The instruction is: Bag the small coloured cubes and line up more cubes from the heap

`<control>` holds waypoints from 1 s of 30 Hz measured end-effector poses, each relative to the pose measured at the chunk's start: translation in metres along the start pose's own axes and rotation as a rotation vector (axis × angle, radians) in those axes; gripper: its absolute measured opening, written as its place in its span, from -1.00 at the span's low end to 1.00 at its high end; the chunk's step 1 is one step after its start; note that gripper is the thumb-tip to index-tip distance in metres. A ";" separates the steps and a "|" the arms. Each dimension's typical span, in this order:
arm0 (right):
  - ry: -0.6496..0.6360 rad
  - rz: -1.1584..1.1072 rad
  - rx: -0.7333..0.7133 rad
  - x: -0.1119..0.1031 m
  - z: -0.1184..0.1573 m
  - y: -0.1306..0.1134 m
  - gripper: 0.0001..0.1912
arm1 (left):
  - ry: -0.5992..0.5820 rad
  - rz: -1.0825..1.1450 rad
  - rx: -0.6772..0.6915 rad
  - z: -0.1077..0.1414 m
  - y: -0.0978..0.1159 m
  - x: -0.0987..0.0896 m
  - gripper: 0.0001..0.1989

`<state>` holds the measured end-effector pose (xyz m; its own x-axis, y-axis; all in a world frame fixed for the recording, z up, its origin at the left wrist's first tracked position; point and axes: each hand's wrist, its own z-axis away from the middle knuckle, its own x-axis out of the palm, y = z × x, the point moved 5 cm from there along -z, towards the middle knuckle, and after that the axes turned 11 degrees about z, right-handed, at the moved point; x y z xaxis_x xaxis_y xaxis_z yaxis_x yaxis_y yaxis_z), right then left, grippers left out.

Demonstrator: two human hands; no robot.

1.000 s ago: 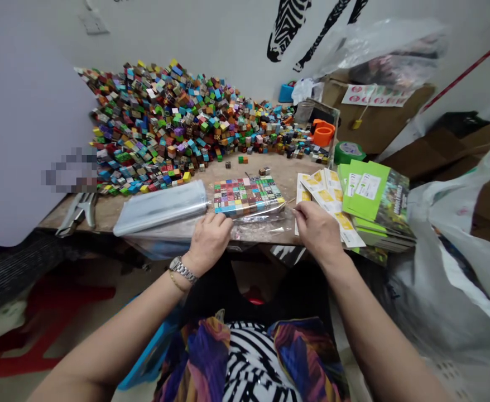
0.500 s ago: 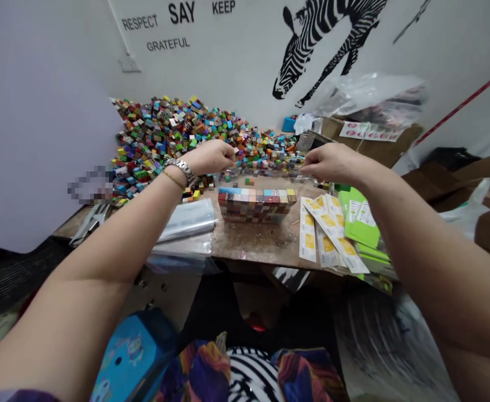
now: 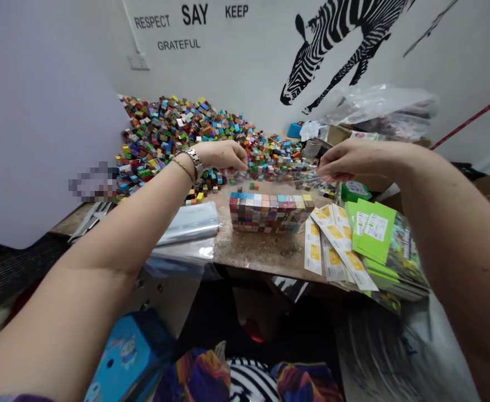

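Observation:
A clear plastic bag [image 3: 289, 179] stretches between my two hands, its upper edge drawn nearly straight. My left hand [image 3: 227, 156], with a metal watch on the wrist, pinches one end of that edge. At the other end, my right hand [image 3: 342, 160] has thumb and fingers closed on the film. Just below and nearer to me stands a rectangular block of small printed cubes [image 3: 270, 213], stacked in neat rows on the worktable [image 3: 253, 251]. The film is so transparent that I cannot tell whether the block is wholly inside it.
A big heap of loose coloured cubes [image 3: 178, 128] lies against the wall. Flat plastic bags [image 3: 188, 223] are stacked left of the block. On the right are yellow-and-white sticker strips [image 3: 332, 240], green cards [image 3: 373, 229] and a green tape roll [image 3: 356, 191]. A blue box [image 3: 123, 352] sits below.
The view has shifted, so the table and wall sit further right in the picture. My hands are slightly further apart, still pinching the bag. The green tape roll shows more fully.

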<state>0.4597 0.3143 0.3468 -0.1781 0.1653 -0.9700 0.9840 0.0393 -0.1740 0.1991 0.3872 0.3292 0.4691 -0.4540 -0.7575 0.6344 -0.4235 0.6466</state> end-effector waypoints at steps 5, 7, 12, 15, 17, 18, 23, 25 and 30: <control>-0.241 0.220 0.024 0.009 0.002 -0.014 -0.84 | 0.067 0.098 -0.042 -0.011 -0.017 0.009 -0.89; -0.080 0.297 -0.024 0.004 0.002 -0.022 -0.85 | 0.108 0.112 -0.023 -0.016 -0.019 0.011 -0.90; 0.196 -0.027 -0.224 -0.008 0.014 -0.060 -0.77 | 0.095 0.221 -0.035 -0.017 -0.021 0.014 -0.89; -0.195 -0.118 -0.287 0.013 0.011 -0.088 -0.80 | 0.074 0.354 -0.055 -0.013 -0.023 0.015 -0.91; -0.426 -0.100 -0.288 0.028 0.005 -0.098 -0.81 | 0.072 0.450 -0.060 -0.011 -0.026 0.016 -0.90; -0.512 -0.103 -0.276 0.035 0.002 -0.100 -0.81 | 0.072 0.497 -0.060 -0.009 -0.028 0.017 -0.90; -0.832 -0.149 -0.191 0.077 -0.013 -0.098 -0.73 | 0.067 0.719 -0.044 -0.006 -0.036 0.023 -0.85; -0.862 -0.095 -0.173 0.091 -0.018 -0.097 -0.74 | 0.096 0.809 -0.006 -0.003 -0.040 0.028 -0.78; -0.737 0.141 -0.337 0.109 -0.031 -0.102 -0.78 | 0.179 1.027 0.345 0.017 -0.058 0.055 -0.36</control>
<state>0.3392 0.3584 0.2639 0.1144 -0.4939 -0.8619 0.9201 0.3798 -0.0956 0.1779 0.3737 0.2520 0.7756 -0.6073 0.1722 -0.3022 -0.1178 0.9459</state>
